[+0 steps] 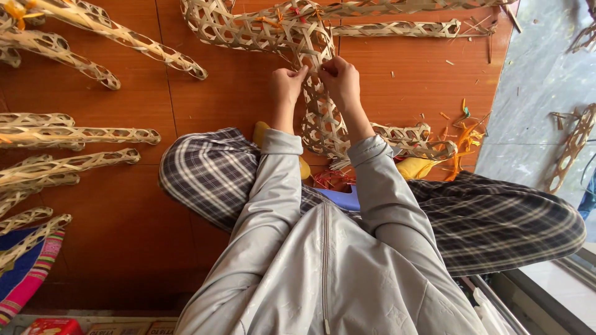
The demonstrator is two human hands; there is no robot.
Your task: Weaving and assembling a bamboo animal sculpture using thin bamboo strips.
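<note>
Bamboo lattice strip point(320, 118): pale, open hexagonal weave, pinched by both hands point(315, 84).

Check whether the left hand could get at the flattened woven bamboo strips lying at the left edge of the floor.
Probably not without letting go: the left hand grips the woven bamboo piece with the right hand, and the strips lie well off to the side across bare floor.

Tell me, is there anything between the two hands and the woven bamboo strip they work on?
Nothing visible. The left hand and the right hand both grip the woven bamboo strip directly, one on each side, above the lap.
</note>
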